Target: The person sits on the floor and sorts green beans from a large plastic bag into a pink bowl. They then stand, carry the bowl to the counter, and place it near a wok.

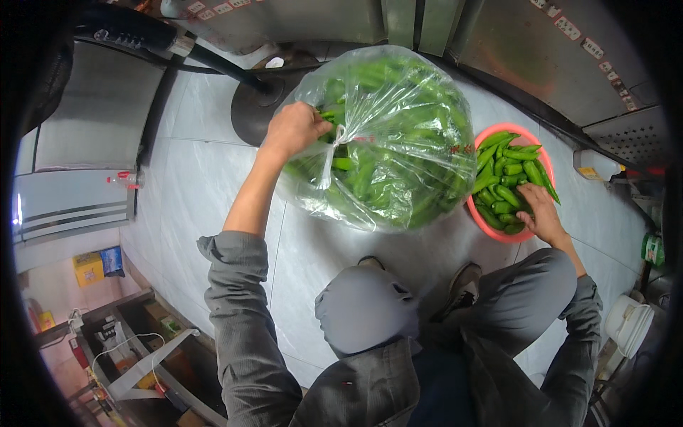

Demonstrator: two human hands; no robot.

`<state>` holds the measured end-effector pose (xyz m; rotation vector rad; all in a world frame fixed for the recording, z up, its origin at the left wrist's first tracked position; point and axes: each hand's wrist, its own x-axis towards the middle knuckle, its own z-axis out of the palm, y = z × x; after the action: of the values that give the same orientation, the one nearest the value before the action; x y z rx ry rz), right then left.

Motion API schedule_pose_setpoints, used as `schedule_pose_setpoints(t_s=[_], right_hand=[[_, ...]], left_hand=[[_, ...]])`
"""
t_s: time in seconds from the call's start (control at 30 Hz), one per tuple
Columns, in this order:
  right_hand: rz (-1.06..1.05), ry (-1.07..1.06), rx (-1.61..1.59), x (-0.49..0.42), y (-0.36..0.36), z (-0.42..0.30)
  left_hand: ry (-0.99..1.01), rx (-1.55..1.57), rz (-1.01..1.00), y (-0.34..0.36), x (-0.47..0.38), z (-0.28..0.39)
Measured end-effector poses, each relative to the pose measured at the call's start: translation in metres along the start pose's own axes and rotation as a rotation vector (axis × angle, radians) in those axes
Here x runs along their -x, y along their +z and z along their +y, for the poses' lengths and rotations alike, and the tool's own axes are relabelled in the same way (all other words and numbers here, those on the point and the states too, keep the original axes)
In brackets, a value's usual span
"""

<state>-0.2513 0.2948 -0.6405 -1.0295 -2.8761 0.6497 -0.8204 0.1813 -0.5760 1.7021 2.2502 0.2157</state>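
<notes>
A large clear plastic bag [405,155] full of green peppers stands on the tiled floor, its neck tied in a knot. My left hand [299,125] is at the bag's left side near the knot, fingers curled at a green pepper [328,114]; whether they grip it or the plastic is not plain. Right of the bag is a pink plastic basin [549,160] holding many green peppers [509,179]. My right hand [539,211] rests on the peppers at the basin's right edge, fingers spread and partly hidden among them.
A round dark base [251,115] with a black pole stands behind the bag's left side. Metal cabinets [512,48] line the back. A plastic jug [597,164] and a white lidded bucket [627,325] are at the right. An open drawer unit [144,341] is lower left.
</notes>
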Motion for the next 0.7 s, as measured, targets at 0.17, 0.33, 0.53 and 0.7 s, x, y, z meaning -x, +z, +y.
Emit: schedule_pose_setpoints(t_s=[0.17, 0.33, 0.53, 0.7], right_hand=[[-0.138, 0.115, -0.276, -0.037, -0.082, -0.065], [-0.174, -0.407, -0.167, -0.076, -0.098, -0.171], [-0.400, -0.436, -0.137, -0.093, -0.072, -0.195], [-0.414, -0.392, -0.130, -0.093, -0.070, -0.192]], left_hand=[[0.165, -0.190, -0.244, 0.018, 0.023, 0.057], [-0.047, -0.567, -0.285, 0.083, 0.025, 0.014], [-0.097, 0.069, -0.309, 0.041, 0.012, 0.009], [-0.209, -0.010, 0.004, 0.031, -0.003, 0.003]])
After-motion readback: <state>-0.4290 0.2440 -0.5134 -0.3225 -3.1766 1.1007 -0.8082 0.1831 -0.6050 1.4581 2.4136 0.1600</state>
